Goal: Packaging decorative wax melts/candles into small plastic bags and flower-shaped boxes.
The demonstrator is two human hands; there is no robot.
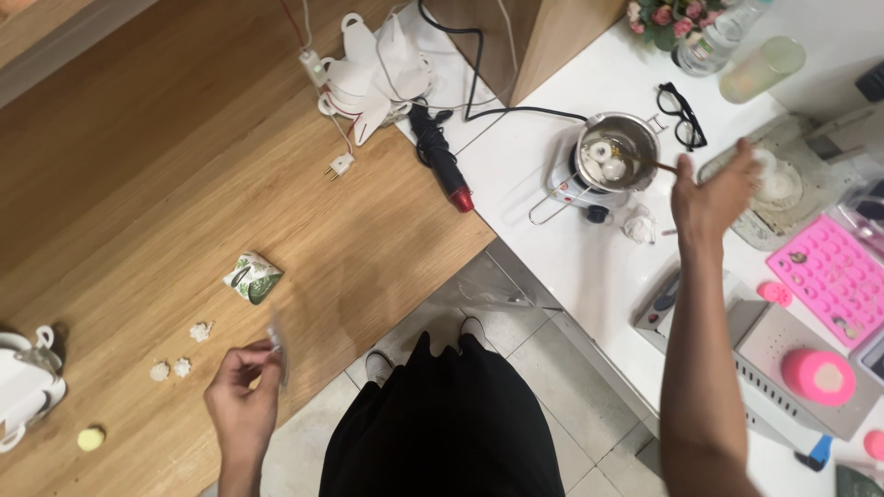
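With the right hand (714, 198) gripping a stirrer in the small metal pot (615, 152) on the white worktop (552, 239), a jerk could tip it, while the left hand (244, 396), far left of the pot, pinches a clear wrapper (276, 345).

I see a pink mould tray (833, 276), black-framed glasses (682, 114), a green-and-white leaf-patterned packet (251, 277), and a silver pot (617, 152).

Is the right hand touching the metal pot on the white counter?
Apart. The head view shows the right hand gripping a thin stick whose far end reaches into the metal pot; bare white counter shows between hand and pot rim.
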